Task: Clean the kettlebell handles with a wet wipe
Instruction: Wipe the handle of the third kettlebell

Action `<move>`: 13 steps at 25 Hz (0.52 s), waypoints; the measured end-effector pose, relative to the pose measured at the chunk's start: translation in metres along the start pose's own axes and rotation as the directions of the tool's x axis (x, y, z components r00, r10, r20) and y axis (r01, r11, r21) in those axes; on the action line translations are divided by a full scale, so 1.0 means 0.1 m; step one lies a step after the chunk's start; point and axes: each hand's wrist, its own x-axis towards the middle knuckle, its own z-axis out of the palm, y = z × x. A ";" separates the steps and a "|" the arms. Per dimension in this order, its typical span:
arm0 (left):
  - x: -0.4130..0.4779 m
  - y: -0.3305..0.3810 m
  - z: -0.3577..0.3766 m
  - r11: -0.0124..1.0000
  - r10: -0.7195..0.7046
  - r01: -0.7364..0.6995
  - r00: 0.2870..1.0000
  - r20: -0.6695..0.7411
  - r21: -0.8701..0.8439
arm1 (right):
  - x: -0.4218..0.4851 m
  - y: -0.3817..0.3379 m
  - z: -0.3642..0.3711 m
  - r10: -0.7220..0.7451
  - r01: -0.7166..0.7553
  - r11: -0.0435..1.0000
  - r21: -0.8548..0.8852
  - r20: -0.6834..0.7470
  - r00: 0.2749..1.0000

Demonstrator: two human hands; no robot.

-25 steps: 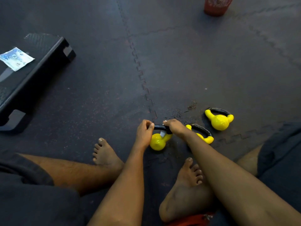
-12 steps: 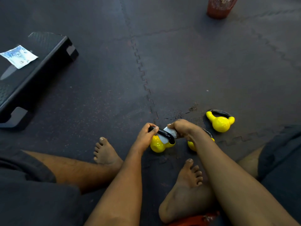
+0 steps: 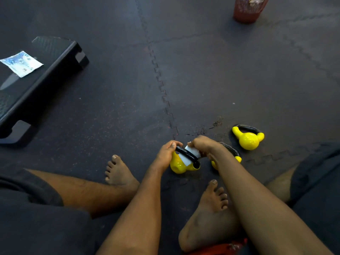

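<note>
The left hand point(image 3: 166, 153) curls round the near kettlebell point(image 3: 181, 163) on the floor mat point(image 3: 202, 80); the right hand point(image 3: 203, 146) pinches the wet wipe point(image 3: 191, 156) round its black handle point(image 3: 185, 152). Tilted so, it might roll onto a bare foot point(image 3: 211, 205).

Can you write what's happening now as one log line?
left hand: holds kettlebell handle | right hand: wet wipe on handle | step: wiping
</note>
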 end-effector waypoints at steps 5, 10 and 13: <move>0.06 -0.03 0.11 0.998 -0.007 0.009 0.999 0.035 -0.063 | -0.05 -0.03 0.02 -0.019 0.020 0.999 0.050 -0.007 1.000; 0.14 -0.10 0.10 1.000 -0.030 0.030 0.999 -0.029 -0.002 | -0.13 -0.06 -0.15 -0.100 0.101 0.995 -0.027 0.012 0.995; 0.19 -0.11 0.11 1.000 -0.011 0.012 1.000 -0.015 0.018 | -0.27 -0.11 -0.05 -0.324 0.280 0.874 -0.396 -0.047 0.945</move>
